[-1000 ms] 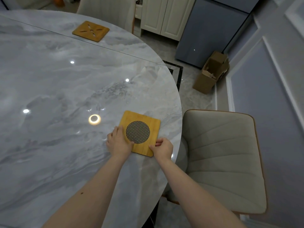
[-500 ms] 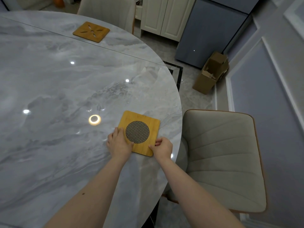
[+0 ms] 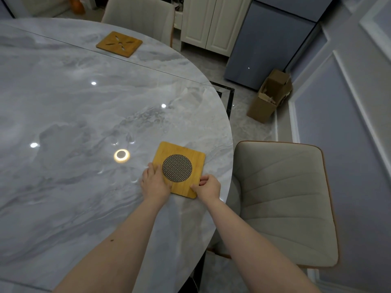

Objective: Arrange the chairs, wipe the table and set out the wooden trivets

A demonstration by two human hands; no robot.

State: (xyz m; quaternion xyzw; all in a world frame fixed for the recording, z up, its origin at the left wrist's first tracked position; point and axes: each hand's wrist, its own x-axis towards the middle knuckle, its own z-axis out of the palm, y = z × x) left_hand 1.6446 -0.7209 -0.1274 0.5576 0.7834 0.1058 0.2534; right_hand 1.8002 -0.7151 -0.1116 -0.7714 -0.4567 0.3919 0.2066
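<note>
While both hands sit on it, the square bamboo trivet with the round dark mesh centre [image 3: 179, 169] lies flat on the grey marble-patterned round table [image 3: 74, 123], close to the table's right edge and turned a little askew to it. Far to the left and back, a second square wooden trivet with cut slots [image 3: 119, 44] rests near the far rim, in front of a cream upholstered chair [image 3: 139, 15] tucked behind the table. Nearer, the left hand [image 3: 155, 182] lies over the trivet's near-left corner, fingers fairly straight and pressing down on the wood and the tabletop beside it. The right hand [image 3: 208, 187] grips the near-right corner, its fingers curled at the edge in a narrow pinch. Right of the table stands a beige padded chair with a brown trim [image 3: 283, 199], its seat just beside the rim, and beyond it a brown cardboard box [image 3: 268, 96] sits on the floor by the wall.

This looks like a final squaring of the trivet at this seat. The glossy top appears slick, so an uneven push from one hand could spin the trivet or slide it toward the nearby edge, where it might tip off onto the chair. A lift at the pinched corner could also drag it out of line with the place setting
</note>
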